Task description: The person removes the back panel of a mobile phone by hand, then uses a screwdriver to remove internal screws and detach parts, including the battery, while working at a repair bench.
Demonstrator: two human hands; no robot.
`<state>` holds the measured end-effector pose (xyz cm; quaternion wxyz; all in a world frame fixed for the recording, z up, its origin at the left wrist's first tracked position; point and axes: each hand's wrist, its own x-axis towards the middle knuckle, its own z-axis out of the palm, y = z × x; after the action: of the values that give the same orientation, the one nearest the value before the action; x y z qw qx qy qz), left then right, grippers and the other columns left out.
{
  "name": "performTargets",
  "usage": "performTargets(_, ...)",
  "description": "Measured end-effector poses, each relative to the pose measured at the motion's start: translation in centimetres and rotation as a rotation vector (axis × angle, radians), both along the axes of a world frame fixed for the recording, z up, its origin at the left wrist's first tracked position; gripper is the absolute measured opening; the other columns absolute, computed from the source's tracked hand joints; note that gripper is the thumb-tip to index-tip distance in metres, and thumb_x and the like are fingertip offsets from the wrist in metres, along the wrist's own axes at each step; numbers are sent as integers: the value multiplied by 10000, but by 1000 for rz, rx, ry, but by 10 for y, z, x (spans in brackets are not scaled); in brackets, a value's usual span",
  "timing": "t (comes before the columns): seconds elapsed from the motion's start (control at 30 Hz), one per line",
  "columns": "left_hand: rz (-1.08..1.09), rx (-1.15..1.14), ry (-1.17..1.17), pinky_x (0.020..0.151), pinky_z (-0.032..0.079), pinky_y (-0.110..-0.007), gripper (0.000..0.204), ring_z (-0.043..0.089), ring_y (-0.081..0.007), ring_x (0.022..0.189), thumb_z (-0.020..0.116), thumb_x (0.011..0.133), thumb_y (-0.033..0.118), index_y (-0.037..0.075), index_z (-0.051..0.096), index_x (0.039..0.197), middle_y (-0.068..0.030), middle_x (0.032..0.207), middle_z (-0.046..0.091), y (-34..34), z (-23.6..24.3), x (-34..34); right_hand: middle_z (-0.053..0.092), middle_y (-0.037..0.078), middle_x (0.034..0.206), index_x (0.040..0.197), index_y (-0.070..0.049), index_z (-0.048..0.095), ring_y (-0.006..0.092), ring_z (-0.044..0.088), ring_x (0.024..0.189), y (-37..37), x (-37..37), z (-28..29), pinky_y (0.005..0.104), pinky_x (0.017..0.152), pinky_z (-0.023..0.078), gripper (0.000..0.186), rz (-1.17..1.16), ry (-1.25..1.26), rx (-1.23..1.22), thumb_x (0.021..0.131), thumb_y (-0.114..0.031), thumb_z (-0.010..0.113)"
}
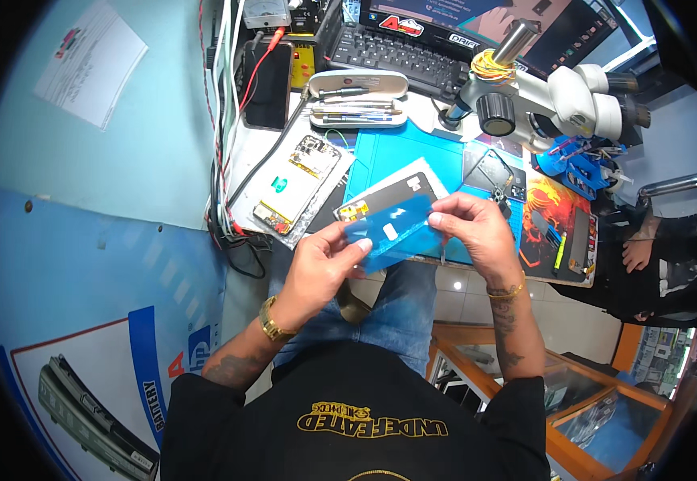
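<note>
A see-through blue plastic film (405, 240) is stretched between my two hands, just in front of the bench edge. My left hand (326, 263) pinches its left end between thumb and fingers. At the upper right corner my right hand (477, 234) grips the film the same way. Partly hidden behind the film lies a dark phone display panel (393, 192) on white backing, with a yellow-gold flex part at its left. Farther left, an opened phone (299, 178) shows its inner frame and boards, lying on clear plastic.
A blue work mat (372, 148) covers the bench middle. An open case of slim tools (358, 112) stands behind. A microscope (557, 104) overhangs from the right, before a laptop keyboard (401, 58). Cables (218, 160) hang at the left edge. Another person's hand (637, 254) shows at far right.
</note>
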<state>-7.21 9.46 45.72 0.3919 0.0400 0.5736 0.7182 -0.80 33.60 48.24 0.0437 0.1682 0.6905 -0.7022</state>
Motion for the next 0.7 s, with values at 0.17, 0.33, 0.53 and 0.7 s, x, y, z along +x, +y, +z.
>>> performTargets(0.17,-11,-466,960,831,516,-358,893,600,-235,1045,853,698,345,-55,434,1377,-172,1193,596,7,5,-4,669,34,834,997,18,691,84,605,736,28,-19,-4,227,637,490,187,-61,-37,13,866,-113,719)
performTargets(0.33,-70,-666,1252,988,376,-436,1139,507,-326,1192,908,557,395,-52,342,1438,-178,1292,559,9,-12,-10,668,36,834,1001,26,690,86,597,739,40,-28,-16,235,636,489,207,-88,-124,98,861,-123,721)
performTargets(0.53,-49,-567,1254,989,335,-431,1116,494,-300,1203,901,585,276,-54,289,1458,-135,1323,570,4,-38,-19,637,13,766,979,26,688,69,555,668,32,-36,-26,226,605,462,190,-111,-180,154,854,-114,716)
performTargets(0.7,-43,-515,1225,957,318,-434,1055,498,-284,1214,879,615,243,-56,305,1449,-142,1309,572,7,-39,-21,628,3,748,979,29,689,59,531,638,30,-39,-28,214,581,436,185,-96,-204,159,854,-104,716)
